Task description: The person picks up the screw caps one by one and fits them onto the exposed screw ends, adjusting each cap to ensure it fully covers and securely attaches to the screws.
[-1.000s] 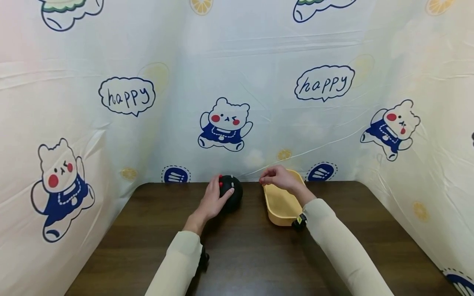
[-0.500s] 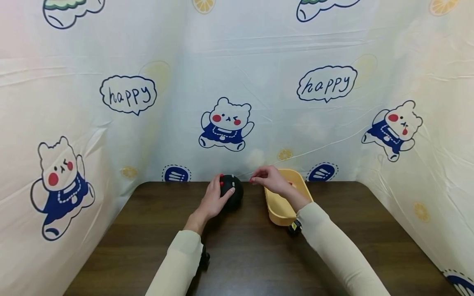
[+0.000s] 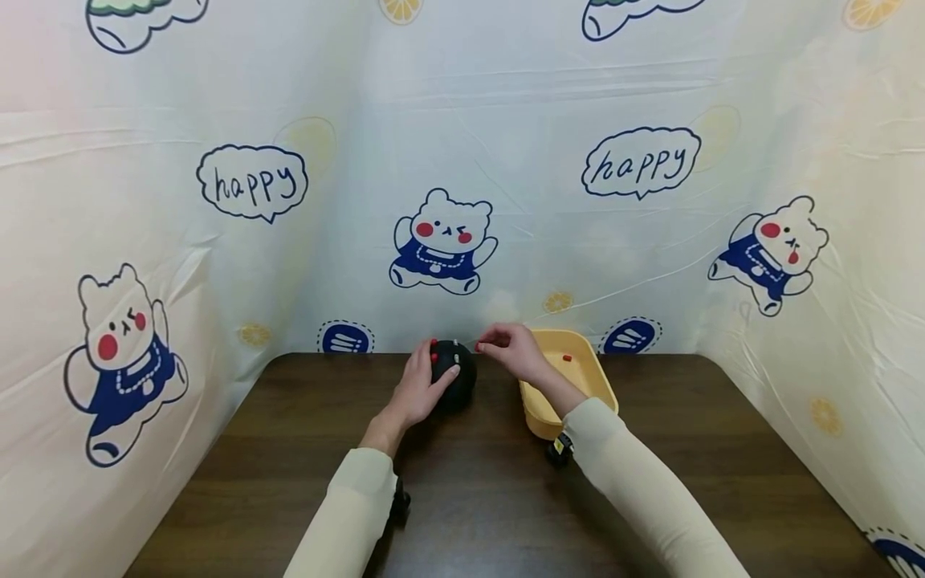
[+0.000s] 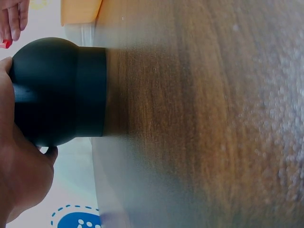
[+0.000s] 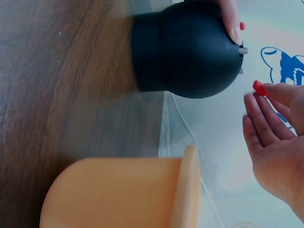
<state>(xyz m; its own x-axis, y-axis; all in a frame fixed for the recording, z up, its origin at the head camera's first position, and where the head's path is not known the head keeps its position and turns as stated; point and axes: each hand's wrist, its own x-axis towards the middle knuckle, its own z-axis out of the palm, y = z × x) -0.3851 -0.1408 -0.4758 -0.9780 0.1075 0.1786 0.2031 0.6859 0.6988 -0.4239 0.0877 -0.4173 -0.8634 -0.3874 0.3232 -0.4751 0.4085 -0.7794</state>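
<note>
A round black body (image 3: 458, 389) on a short cylindrical base stands near the table's back edge. My left hand (image 3: 410, 393) grips it from the left, thumb across its front and fingers along the far side. Metal studs (image 5: 243, 50) stick out of its top, and a red cap (image 5: 242, 25) sits beside the left fingers in the right wrist view. My right hand (image 3: 515, 352) pinches another small red cap (image 5: 259, 88) between thumb and index finger, just right of the dome and apart from it. The other right fingers are extended.
Right of the black body stands a yellow tray (image 3: 536, 417), partly under my right forearm. A small red piece (image 3: 567, 358) lies inside it. The dark wooden table (image 3: 477, 498) ends at a printed curtain (image 3: 520, 160) behind and at both sides.
My right hand has moved left from over the tray toward the black dome, carrying the red cap. The red piece in the tray has come into sight. My left hand keeps its grip.
</note>
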